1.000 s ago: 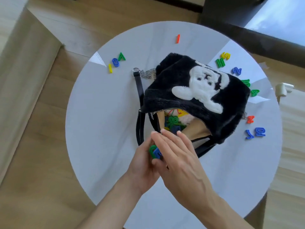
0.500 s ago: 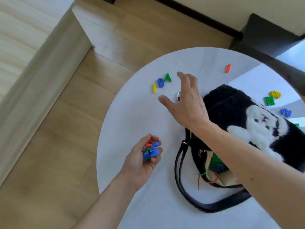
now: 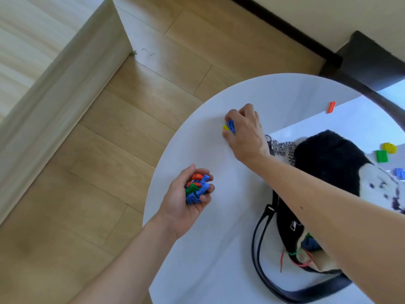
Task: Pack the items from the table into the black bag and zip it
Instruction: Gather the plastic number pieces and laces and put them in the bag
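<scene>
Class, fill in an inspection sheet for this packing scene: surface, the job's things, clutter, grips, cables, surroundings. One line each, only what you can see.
Surface: round white table, mostly bare on the near side.
Job's things: black bag lying open, coloured pieces visible inside; orange piece, yellow piece, green piece and blue piece loose on the table.
Clutter: nothing seen.
Grips: left hand cupped around a handful of pieces; right hand closed on blue and yellow pieces at the table.
Cables: none; only the bag's chain and strap.
Surroundings: wooden floor, dark furniture beyond the table.
</scene>
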Demonstrator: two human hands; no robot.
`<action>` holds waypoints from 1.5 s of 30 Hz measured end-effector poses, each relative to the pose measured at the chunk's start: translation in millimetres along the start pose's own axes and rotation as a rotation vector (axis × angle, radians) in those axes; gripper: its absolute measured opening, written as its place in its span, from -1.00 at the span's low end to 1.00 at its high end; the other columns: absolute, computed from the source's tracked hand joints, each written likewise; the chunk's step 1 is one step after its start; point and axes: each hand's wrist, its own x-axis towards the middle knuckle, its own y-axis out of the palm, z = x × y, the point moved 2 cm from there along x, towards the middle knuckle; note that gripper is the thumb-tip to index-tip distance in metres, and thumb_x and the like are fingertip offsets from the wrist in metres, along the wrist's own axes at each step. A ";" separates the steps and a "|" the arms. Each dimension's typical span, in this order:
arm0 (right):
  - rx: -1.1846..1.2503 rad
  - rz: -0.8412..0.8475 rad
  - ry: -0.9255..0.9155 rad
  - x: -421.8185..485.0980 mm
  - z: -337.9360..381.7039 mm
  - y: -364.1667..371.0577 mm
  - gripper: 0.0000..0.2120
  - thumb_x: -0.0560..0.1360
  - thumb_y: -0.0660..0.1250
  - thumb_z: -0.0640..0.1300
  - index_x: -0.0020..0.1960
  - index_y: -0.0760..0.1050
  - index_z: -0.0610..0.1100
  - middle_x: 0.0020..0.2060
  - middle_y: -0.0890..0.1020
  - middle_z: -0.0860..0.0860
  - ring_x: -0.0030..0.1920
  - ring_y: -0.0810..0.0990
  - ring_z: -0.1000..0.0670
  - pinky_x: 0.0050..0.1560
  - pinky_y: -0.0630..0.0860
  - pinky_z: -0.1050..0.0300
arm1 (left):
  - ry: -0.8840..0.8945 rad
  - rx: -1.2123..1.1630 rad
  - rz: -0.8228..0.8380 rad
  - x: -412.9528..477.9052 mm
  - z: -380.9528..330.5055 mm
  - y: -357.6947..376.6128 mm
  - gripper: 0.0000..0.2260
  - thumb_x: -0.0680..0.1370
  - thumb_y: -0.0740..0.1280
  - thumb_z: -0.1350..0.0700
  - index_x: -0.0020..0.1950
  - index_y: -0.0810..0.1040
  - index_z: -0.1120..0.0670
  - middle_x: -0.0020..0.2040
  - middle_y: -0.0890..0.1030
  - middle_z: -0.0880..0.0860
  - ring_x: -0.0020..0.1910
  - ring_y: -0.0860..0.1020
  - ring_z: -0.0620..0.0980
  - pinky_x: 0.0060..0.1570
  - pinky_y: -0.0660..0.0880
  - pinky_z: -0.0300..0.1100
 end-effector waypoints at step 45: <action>-0.192 -0.139 -0.020 -228.8 -163.9 -186.1 -0.86 0.35 0.33 -0.16 -0.09 0.51 -0.08 -0.22 0.54 0.05 -0.08 0.49 -0.09 0.06 0.26 -0.02 | -0.167 -0.026 -0.148 -37.4 237.5 170.0 -0.77 0.66 0.21 0.11 0.13 0.56 0.24 0.14 0.60 0.25 0.02 0.63 0.14 -0.17 0.66 -0.14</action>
